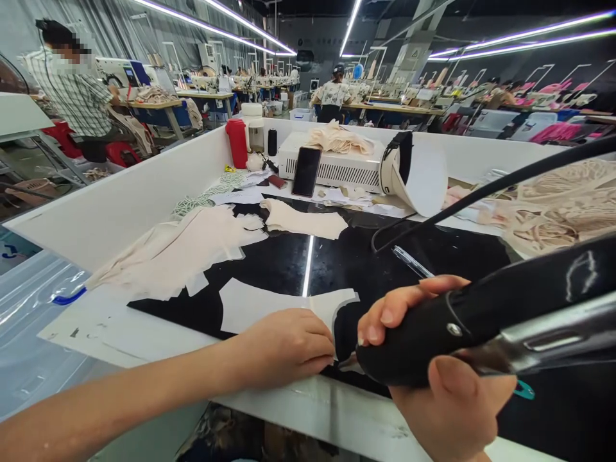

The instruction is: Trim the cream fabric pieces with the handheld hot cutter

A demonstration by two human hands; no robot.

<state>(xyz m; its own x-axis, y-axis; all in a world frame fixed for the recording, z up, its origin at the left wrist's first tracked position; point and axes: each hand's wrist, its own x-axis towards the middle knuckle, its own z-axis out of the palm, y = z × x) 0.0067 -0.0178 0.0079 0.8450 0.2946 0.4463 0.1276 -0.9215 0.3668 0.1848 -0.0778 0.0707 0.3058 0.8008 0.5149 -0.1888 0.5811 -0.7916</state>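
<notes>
My right hand (447, 391) grips a black corded hand tool (481, 314) with a metal lever along its underside; the tool's tip points down at the near edge of the black glossy work surface (337, 256). My left hand (289, 346) lies fingers-down on a white cut fabric piece (260, 305), pressing its edge right beside the tool tip. The hand's fingers are curled onto the cloth. The tool's black cable (481, 192) arcs up to the right.
A stack of cream fabric pieces (178, 250) lies at left, another piece (303, 221) farther back. A pen (409, 260), a phone (307, 171) leaning on a white box (337, 168), a red bottle (237, 142) and lace trim (553, 205) sit behind. White walls enclose the table. Other people work at distant tables.
</notes>
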